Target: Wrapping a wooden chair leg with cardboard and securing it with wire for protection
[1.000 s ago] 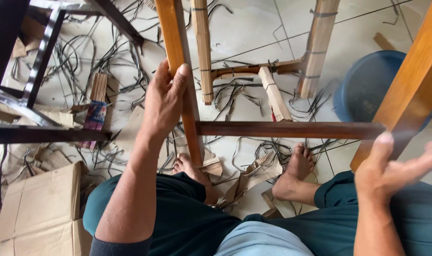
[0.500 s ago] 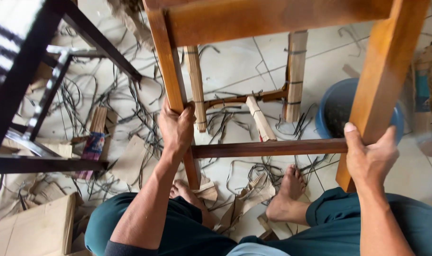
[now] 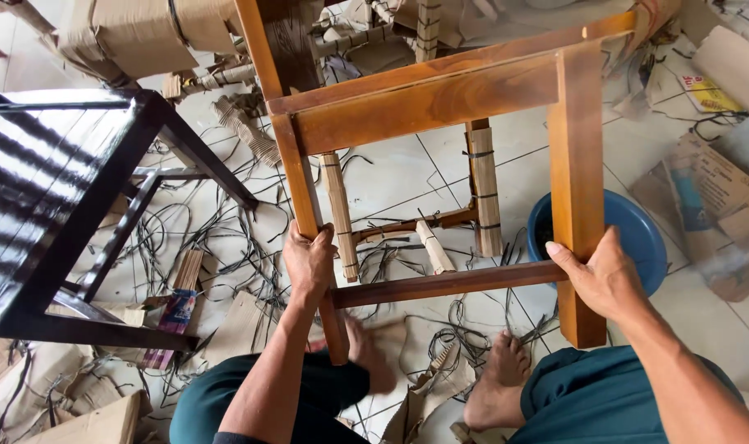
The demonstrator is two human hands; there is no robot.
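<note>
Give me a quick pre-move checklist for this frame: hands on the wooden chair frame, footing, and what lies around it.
1. Left hand wrapped round the left leg of the wooden chair frame: ok.
2. Right hand gripping the right leg by the dark crossbar: ok.
3. Frame's feet resting on the floor: cannot tell.
4. Floor underfoot: not ok, black straps and cardboard scraps lie around the bare right foot.
5. Side room: not ok, black chair stands close on the left, blue basin behind the right leg.

One wooden chair frame (image 3: 440, 107), one black chair (image 3: 70, 205), one blue basin (image 3: 638, 234), two hands, two bare feet
</note>
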